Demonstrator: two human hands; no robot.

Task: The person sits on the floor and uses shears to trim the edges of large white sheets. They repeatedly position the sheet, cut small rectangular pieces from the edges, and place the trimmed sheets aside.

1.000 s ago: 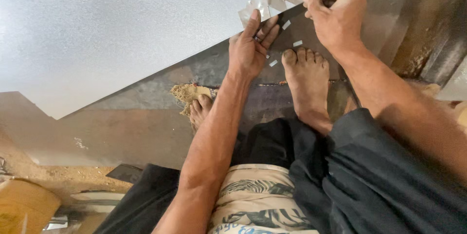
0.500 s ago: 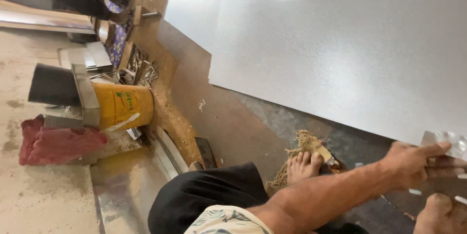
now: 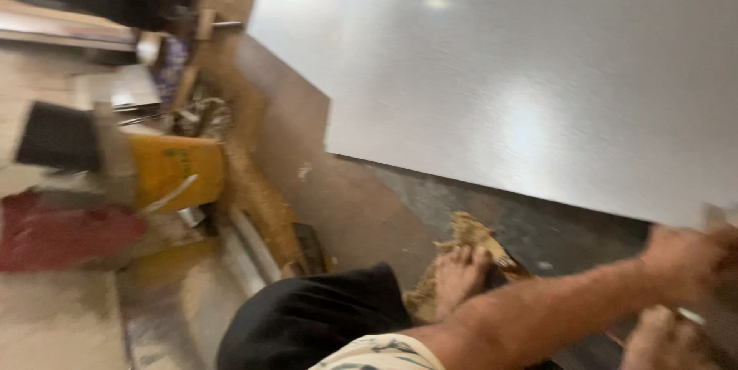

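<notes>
Yellow bucket (image 3: 175,170), red cloth (image 3: 65,235), black cylinder (image 3: 54,136), sawdust pile (image 3: 469,235) on floor

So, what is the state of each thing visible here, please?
Left hand: at the grey sheet's corner, grip blurred.
Right hand: low, partly cut off.
Grey sheet: lying flat, glossy.
Yellow can: on its side.
Red cloth: crumpled.
Foot: bare, on fibrous scraps.

In view: 2 hands, left (image 3: 684,258) and right (image 3: 661,339); 1 bare foot (image 3: 459,274); 1 large grey sheet (image 3: 523,70); 1 yellow bucket (image 3: 177,170); 1 red cloth (image 3: 65,235); 1 dark can (image 3: 54,136); 1 sawdust pile (image 3: 469,232).
</notes>
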